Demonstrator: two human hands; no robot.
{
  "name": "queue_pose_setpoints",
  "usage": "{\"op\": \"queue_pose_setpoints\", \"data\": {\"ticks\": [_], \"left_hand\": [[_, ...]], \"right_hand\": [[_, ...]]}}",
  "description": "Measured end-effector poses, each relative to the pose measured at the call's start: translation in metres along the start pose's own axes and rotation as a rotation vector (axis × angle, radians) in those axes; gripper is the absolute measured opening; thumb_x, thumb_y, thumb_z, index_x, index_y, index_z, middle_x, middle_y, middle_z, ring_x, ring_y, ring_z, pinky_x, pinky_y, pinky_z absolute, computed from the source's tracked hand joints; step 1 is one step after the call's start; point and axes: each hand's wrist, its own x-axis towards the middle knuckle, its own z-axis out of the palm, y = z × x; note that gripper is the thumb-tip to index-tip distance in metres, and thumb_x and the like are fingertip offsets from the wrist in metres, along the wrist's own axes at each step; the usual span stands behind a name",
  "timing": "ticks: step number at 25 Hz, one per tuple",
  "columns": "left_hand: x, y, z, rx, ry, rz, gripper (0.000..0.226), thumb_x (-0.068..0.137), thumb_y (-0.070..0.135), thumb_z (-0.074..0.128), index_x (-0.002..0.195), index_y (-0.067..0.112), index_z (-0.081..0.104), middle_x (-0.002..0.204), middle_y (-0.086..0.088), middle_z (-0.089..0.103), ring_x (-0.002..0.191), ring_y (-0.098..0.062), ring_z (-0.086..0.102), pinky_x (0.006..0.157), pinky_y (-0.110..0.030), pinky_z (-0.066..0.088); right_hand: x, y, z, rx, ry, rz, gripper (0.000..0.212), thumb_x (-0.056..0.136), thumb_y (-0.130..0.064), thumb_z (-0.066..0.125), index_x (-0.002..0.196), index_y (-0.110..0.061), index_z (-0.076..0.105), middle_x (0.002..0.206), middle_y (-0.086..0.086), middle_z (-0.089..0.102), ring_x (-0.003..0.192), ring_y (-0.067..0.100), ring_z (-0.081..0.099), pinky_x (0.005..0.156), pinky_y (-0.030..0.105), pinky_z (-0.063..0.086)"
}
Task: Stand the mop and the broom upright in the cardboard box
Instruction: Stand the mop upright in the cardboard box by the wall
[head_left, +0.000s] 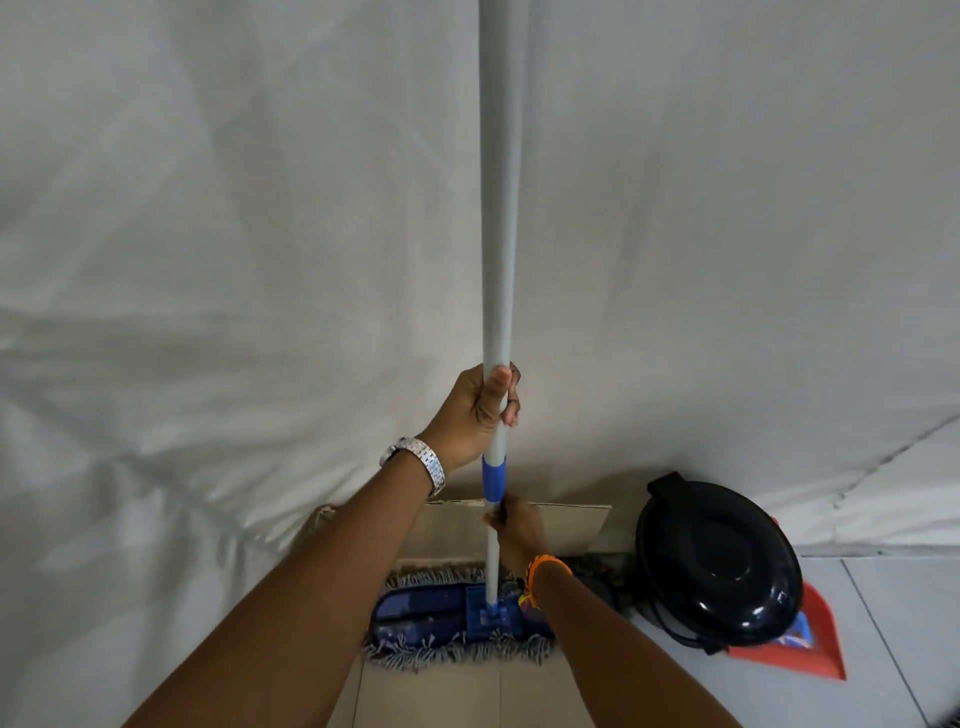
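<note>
White cloth backdrop (208, 260) fills the left and upper view. We see our left hand (475, 410), a silver watch (418, 462) on its wrist, fingers wrapped tight around the pale grey mop handle (498, 208), thumb up along the shaft. The handle stands close to vertical and runs out of the top of the view. Just under the left hand sits a blue collar (493, 478) on the handle. Below that, our right hand (519, 532), an orange band (543, 569) at the wrist, grips the lower shaft; the back of the hand faces us, so we cannot tell how tightly the fingers close. The blue mop head (441, 616), grey fringe around it, lies flat inside the open cardboard box (566, 530), against the box's far side. Right of the box, on the tiled floor (883, 597), a black bin (719, 564) with a domed lid rests over an orange-red dustpan (815, 644).
</note>
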Motion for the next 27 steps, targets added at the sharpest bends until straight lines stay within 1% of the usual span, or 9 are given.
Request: {"op": "queue_pose_setpoints", "data": {"ticks": [4, 10, 12, 14, 17, 20, 23, 25, 27], "left_hand": [[0.023, -0.001, -0.008, 0.083, 0.034, -0.056, 0.068, 0.066, 0.086, 0.031, 0.077, 0.021, 0.047, 0.067, -0.001, 0.056, 0.072, -0.019, 0.058, 0.084, -0.039, 0.051], [0.036, -0.005, -0.004, 0.057, 0.106, -0.097, 0.066, 0.072, 0.081, 0.034, 0.082, 0.017, 0.049, 0.070, -0.006, 0.057, 0.071, -0.020, 0.058, 0.089, -0.044, 0.050], [0.038, -0.004, -0.005, 0.069, 0.160, -0.147, 0.061, 0.086, 0.073, 0.036, 0.092, 0.014, 0.051, 0.080, -0.010, 0.064, 0.082, -0.027, 0.064, 0.091, -0.045, 0.051], [0.037, -0.004, -0.004, 0.162, 0.314, -0.178, 0.052, 0.092, 0.061, 0.043, 0.101, 0.011, 0.053, 0.090, -0.010, 0.068, 0.090, -0.029, 0.067, 0.082, -0.033, 0.055], [0.027, 0.016, 0.002, 0.234, 0.539, -0.173, 0.045, 0.086, 0.051, 0.063, 0.105, 0.011, 0.053, 0.079, 0.004, 0.064, 0.073, -0.014, 0.062, 0.060, -0.011, 0.046], [0.010, 0.033, 0.005, 0.288, 0.665, -0.213, 0.046, 0.083, 0.042, 0.070, 0.111, 0.009, 0.053, 0.097, -0.005, 0.067, 0.083, -0.017, 0.060, 0.074, -0.024, 0.047], [-0.034, 0.048, 0.034, 0.510, 0.736, -0.187, 0.032, 0.087, 0.036, 0.062, 0.106, 0.010, 0.056, 0.100, -0.008, 0.067, 0.091, -0.026, 0.060, 0.084, -0.037, 0.048], [-0.066, 0.056, 0.067, 0.701, 0.656, -0.122, 0.029, 0.089, 0.033, 0.054, 0.107, 0.011, 0.057, 0.106, -0.009, 0.065, 0.103, -0.033, 0.058, 0.092, -0.044, 0.046], [-0.089, 0.055, 0.107, 0.922, 0.469, -0.078, 0.040, 0.091, 0.036, 0.049, 0.119, 0.008, 0.056, 0.122, -0.014, 0.061, 0.119, -0.037, 0.051, 0.106, -0.048, 0.040]], "right_hand": [[0.021, -0.006, -0.004, -0.015, -0.017, -0.016, 0.027, 0.095, -0.005, 0.055, 0.122, -0.005, 0.057, 0.094, 0.008, 0.063, 0.089, 0.023, 0.058, 0.079, 0.035, 0.048], [0.033, -0.004, -0.008, -0.014, -0.060, 0.031, 0.025, 0.094, 0.000, 0.050, 0.118, -0.003, 0.055, 0.095, 0.011, 0.061, 0.089, 0.027, 0.058, 0.084, 0.041, 0.053], [0.032, -0.002, -0.016, -0.048, -0.062, 0.037, 0.029, 0.094, -0.001, 0.050, 0.123, -0.001, 0.051, 0.110, 0.018, 0.063, 0.104, 0.035, 0.061, 0.091, 0.040, 0.050], [0.023, 0.003, -0.029, -0.064, -0.068, 0.066, 0.034, 0.098, -0.007, 0.050, 0.131, 0.000, 0.047, 0.126, 0.022, 0.060, 0.117, 0.039, 0.057, 0.098, 0.041, 0.047], [-0.010, 0.010, -0.067, -0.112, -0.028, 0.117, 0.032, 0.098, -0.013, 0.051, 0.128, 0.000, 0.050, 0.127, 0.023, 0.060, 0.119, 0.038, 0.057, 0.097, 0.038, 0.046], [-0.048, 0.010, -0.110, -0.138, -0.004, 0.123, 0.036, 0.098, -0.020, 0.053, 0.131, -0.004, 0.054, 0.132, 0.020, 0.058, 0.124, 0.036, 0.054, 0.101, 0.035, 0.044], [-0.105, 0.012, -0.153, -0.231, 0.025, 0.076, 0.034, 0.099, -0.016, 0.048, 0.128, -0.001, 0.053, 0.131, 0.023, 0.058, 0.121, 0.039, 0.054, 0.097, 0.038, 0.044], [-0.150, 0.024, -0.183, -0.386, 0.004, 0.009, 0.036, 0.098, -0.015, 0.049, 0.131, 0.001, 0.048, 0.134, 0.025, 0.055, 0.124, 0.041, 0.052, 0.098, 0.042, 0.043], [-0.192, 0.046, -0.212, -0.601, -0.002, -0.022, 0.047, 0.097, -0.022, 0.051, 0.139, -0.004, 0.042, 0.150, 0.020, 0.041, 0.139, 0.037, 0.039, 0.114, 0.049, 0.033]]}}
